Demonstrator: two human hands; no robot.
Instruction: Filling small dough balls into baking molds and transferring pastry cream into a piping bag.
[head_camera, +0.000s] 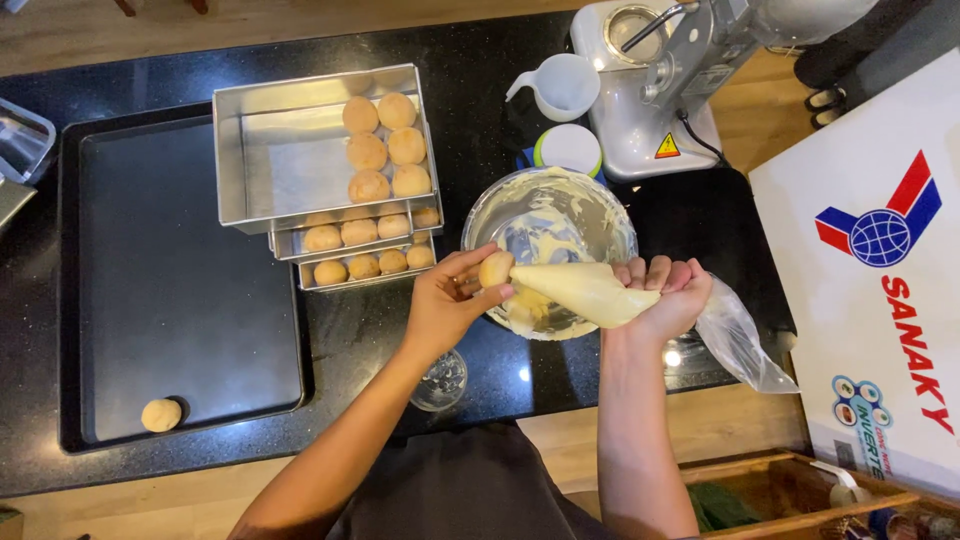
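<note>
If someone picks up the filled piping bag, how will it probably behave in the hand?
The piping bag is thin clear plastic, so it would probably be floppy and sag unless supported. Its filled front bulges with cream, so it is likely soft and yields to squeezing by the right hand. The empty tail hangs limp, probably weightless.

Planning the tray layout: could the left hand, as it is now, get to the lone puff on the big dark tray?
Probably not right away. The left hand is holding a puff against the piping bag. The path to the lone puff on the dark tray looks open otherwise.
</note>
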